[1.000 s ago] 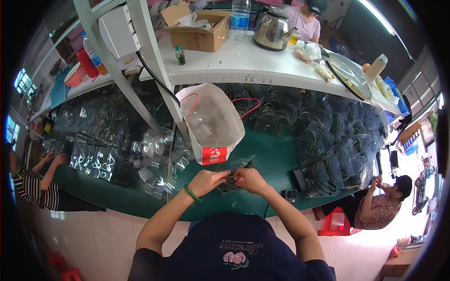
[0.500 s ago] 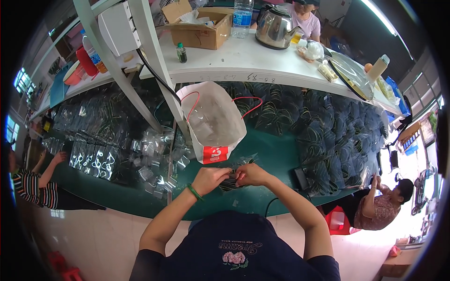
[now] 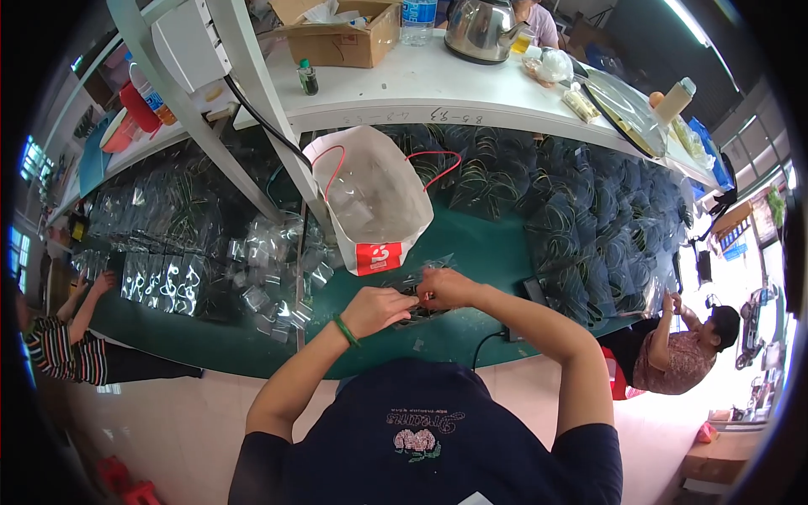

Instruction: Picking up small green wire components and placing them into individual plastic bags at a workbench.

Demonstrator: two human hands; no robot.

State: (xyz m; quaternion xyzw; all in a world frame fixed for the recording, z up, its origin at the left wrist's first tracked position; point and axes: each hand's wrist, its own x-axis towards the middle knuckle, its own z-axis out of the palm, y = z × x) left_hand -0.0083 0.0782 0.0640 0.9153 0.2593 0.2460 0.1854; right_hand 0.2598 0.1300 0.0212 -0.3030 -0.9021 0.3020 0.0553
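Close together over the green tabletop, my two hands work at a small clear plastic bag (image 3: 412, 318) with something dark in it. My left hand (image 3: 376, 309), with a green bangle at its wrist, has its fingers pressed together at the bag's left side. My right hand (image 3: 450, 289) pinches at the bag's right side, its fingertips meeting those of the left. The fingers hide most of the bag, and its contents are too small to make out. Just beyond my hands stands a white paper bag (image 3: 383, 202) with red cord handles, its top wide open.
Bagged dark coiled cables (image 3: 598, 227) are heaped at the right. Small clear packets (image 3: 273, 295) and rows of bagged items (image 3: 168, 286) lie left. A white shelf (image 3: 370, 93) carries a steel kettle (image 3: 480, 34) and cardboard box (image 3: 337, 42). Co-workers sit at both sides.
My right hand and forearm have shifted, with the elbow farther out to the right. My left hand has moved slightly right, its fingers straighter. The whole view has tilted a little.
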